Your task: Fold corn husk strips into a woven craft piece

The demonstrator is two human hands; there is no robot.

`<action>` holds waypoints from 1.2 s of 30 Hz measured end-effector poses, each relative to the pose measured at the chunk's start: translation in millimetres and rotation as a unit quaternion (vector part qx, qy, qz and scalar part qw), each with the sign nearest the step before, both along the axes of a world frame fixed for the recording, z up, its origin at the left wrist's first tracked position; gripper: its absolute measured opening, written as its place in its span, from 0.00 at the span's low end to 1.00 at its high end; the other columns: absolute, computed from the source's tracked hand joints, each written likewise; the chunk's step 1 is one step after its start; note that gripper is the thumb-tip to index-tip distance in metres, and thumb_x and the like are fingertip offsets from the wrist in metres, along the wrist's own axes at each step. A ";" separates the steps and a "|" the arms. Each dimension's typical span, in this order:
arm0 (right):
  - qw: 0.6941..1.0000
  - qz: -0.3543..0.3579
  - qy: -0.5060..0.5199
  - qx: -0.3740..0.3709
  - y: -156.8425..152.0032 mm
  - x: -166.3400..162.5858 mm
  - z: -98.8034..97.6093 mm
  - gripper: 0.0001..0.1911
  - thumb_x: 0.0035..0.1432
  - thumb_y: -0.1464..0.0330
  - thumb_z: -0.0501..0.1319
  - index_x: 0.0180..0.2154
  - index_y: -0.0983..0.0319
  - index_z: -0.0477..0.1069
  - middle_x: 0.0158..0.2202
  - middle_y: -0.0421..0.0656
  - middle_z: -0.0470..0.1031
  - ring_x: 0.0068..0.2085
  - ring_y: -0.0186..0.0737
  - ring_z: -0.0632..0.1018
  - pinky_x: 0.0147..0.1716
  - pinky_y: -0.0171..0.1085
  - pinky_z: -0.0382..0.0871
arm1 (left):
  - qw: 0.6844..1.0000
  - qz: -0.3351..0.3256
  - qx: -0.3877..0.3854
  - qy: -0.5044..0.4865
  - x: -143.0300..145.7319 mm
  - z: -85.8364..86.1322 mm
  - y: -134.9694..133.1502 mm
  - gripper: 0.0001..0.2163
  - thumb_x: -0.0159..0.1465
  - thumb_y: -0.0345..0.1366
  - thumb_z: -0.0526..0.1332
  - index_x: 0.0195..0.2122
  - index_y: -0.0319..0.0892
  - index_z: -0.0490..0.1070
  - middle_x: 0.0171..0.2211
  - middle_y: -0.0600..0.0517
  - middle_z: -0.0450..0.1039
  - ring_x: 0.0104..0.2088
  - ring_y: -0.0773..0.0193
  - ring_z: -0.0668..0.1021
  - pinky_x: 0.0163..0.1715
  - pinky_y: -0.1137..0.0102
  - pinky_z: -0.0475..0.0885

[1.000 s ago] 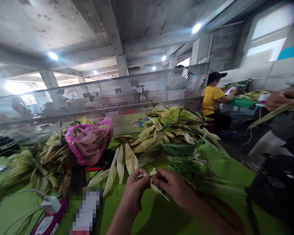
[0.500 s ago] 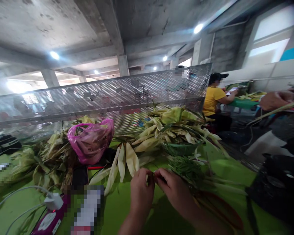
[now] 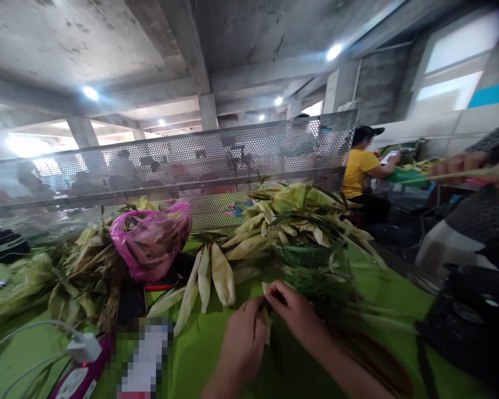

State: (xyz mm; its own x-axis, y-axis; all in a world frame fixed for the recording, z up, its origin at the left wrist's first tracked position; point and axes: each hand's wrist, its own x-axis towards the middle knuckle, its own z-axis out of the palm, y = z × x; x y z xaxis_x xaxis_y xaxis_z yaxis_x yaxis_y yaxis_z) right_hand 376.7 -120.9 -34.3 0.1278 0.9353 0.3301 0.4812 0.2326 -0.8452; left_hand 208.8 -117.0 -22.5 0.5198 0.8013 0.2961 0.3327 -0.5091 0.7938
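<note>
Ok so L hand [image 3: 246, 339] & R hand [image 3: 293, 310] are both pinched tight on a pale husk strip [image 3: 268, 328] b/w them, over the desk [image 3: 195, 349]. Imo grip close & pull gently, else it'll prob split.

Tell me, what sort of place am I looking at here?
Probably a shared workroom: what look like corn husks lie heaped on a green table, a person in a yellow shirt sits farther off, and the ceiling is bare concrete.
</note>
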 end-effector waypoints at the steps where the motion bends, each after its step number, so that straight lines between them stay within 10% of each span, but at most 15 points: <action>1: 1.000 0.006 0.009 -0.008 1.1 0.0 -2.3 0.08 0.56 0.62 0.58 0.29 0.59 0.67 0.27 0.38 0.71 0.31 0.39 0.72 0.33 0.35 0.65 | 1.000 0.002 -0.011 -0.002 -1.3 -1.0 2.3 0.18 0.64 0.27 0.48 0.50 0.41 0.71 0.45 0.46 0.78 0.46 0.58 0.77 0.49 0.66 0.68; 14: 0.992 0.049 0.067 -0.092 0.7 -14.4 -17.0 0.04 0.54 0.67 0.59 0.28 0.59 0.66 0.27 0.38 0.71 0.31 0.37 0.71 0.32 0.33 0.64 | 0.980 0.079 0.073 0.168 -4.3 -22.5 19.7 0.12 0.64 0.26 0.52 0.34 0.42 0.74 0.33 0.48 0.76 0.33 0.61 0.75 0.33 0.70 0.62; 24: 0.990 0.052 -0.077 -0.103 -2.4 -20.8 -17.9 0.05 0.52 0.75 0.57 0.28 0.60 0.66 0.26 0.37 0.72 0.29 0.36 0.71 0.29 0.33 0.58 | 0.949 0.095 0.076 0.291 -13.9 -9.5 18.1 0.08 0.62 0.29 0.55 0.33 0.42 0.74 0.37 0.48 0.75 0.36 0.59 0.76 0.34 0.69 0.62; 36: 0.963 0.049 -0.252 -0.085 -11.3 -33.0 -15.2 0.08 0.54 0.78 0.57 0.28 0.62 0.70 0.30 0.43 0.75 0.33 0.39 0.72 0.31 0.35 0.56 | 0.987 0.067 -0.141 0.048 -21.5 -17.2 35.0 0.02 0.54 0.33 0.61 0.27 0.42 0.68 0.24 0.56 0.68 0.28 0.65 0.71 0.29 0.72 0.61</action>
